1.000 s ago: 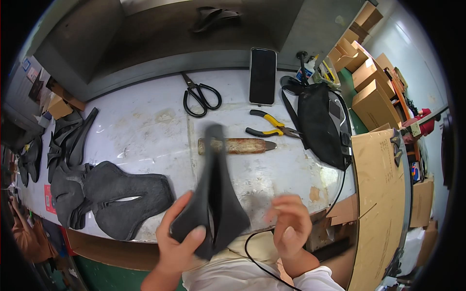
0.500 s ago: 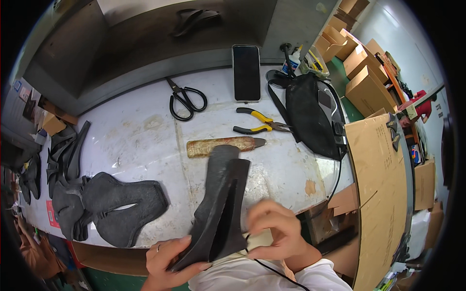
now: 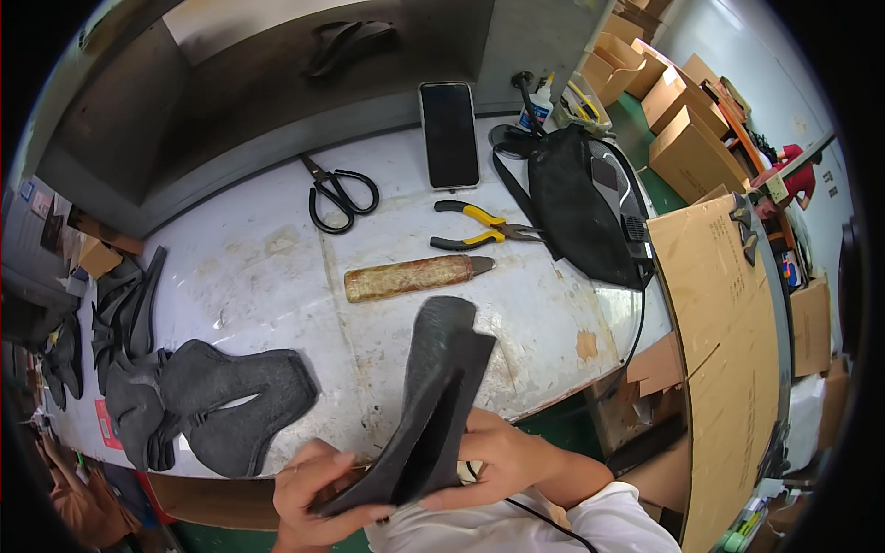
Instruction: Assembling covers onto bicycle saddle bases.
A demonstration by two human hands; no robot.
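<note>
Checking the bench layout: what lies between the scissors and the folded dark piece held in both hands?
In the head view, a brown-wrapped tool lies on the table between the scissors and the dark piece.

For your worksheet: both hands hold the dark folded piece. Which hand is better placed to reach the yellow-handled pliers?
Probably the right hand: the pliers lie up-right of the dark folded piece; the left hand sits farther away.

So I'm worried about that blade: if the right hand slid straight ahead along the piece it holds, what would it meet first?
Probably the brown-handled knife, lying crosswise beyond the dark piece held by the right hand; height above the table is unclear.
</note>
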